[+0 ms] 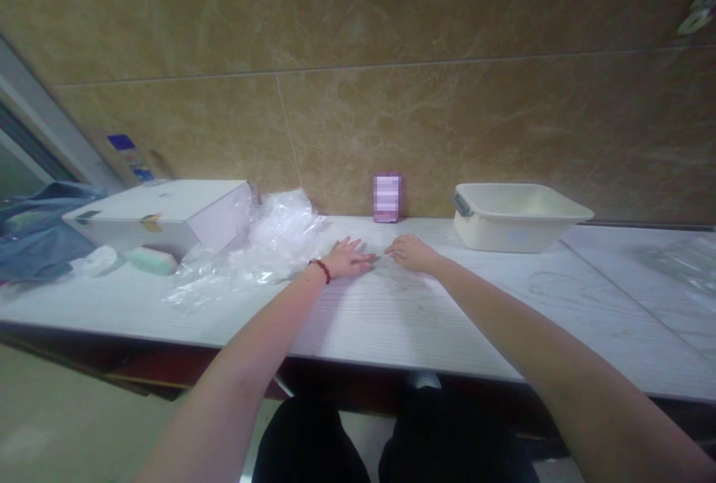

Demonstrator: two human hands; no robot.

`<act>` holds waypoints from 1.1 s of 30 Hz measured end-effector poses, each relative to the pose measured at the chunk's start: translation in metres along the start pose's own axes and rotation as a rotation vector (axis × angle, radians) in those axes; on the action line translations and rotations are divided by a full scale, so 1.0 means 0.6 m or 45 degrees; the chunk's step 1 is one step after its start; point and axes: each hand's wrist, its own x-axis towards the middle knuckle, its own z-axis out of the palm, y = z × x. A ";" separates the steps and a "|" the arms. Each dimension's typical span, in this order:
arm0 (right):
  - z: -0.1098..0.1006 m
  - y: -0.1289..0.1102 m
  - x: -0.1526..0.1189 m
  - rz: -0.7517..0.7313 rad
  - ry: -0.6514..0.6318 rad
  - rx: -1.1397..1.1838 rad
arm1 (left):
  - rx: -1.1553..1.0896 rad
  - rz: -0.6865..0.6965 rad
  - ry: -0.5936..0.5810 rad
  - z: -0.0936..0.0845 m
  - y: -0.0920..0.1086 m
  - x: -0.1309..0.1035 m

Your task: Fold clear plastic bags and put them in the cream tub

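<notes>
My left hand [350, 258] lies palm down on the white wood-grain table [391, 326], its fingers spread, with a red beaded bracelet on the wrist. Close to its right, my right hand [412, 253] rests on the table with its fingers bent and pressed together. Something faint and clear seems to lie between the fingertips of both hands, too indistinct to name. Crumpled clear plastic bags [268, 241] lie just left of my left hand. Behind the hands, a phone-like object [387, 198] with a blurred face leans upright on the wall.
A cream plastic basin [503, 233] stands at the right by the wall. On the left are a white box [162, 203], a pale green and white item [152, 261] and blue cloth [42, 241]. Clear plastic [693, 259] lies at the far right.
</notes>
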 end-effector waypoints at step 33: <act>-0.070 -0.153 -0.196 0.076 0.081 0.298 | -0.355 0.376 0.273 0.011 0.115 -0.151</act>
